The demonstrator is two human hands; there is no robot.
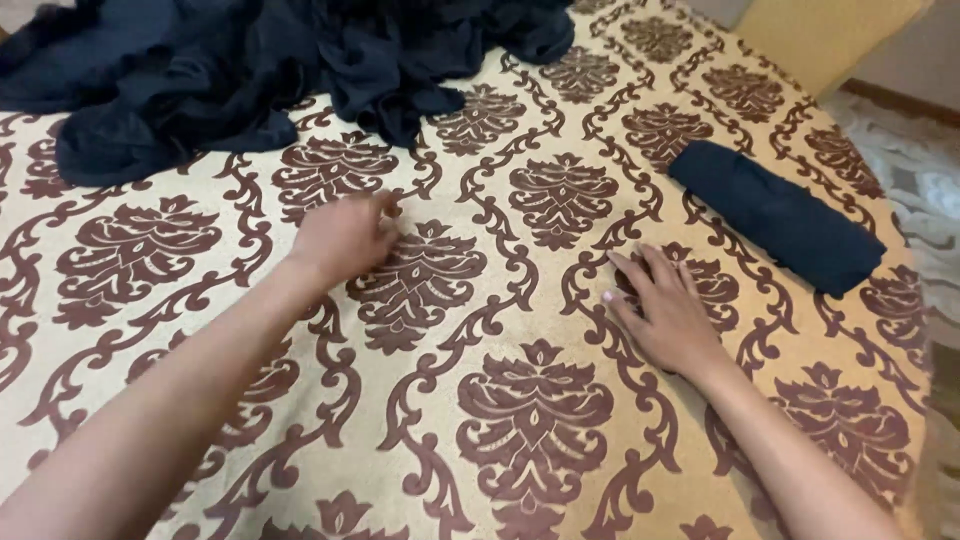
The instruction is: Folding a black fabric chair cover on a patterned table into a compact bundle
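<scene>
Hidden: the dark cloth heap runs off the top edge, well beyond the left hand.
Count: one rolled dark cloth just beyond the right hand; two hands.
Grip: left fingers curled (contents unclear); right spread flat on the patterned surface.

Navy cloths, cream-and-maroon damask bedspread

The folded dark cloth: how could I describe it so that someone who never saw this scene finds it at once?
Start from the patterned tablecloth, cream with brown ornaments, and go to its far right side, beyond the right hand. There lies the folded dark cloth, a compact navy roll set diagonally. Unlike the loose heap of dark fabric at the far left, it is neat, small and lies alone.
</scene>
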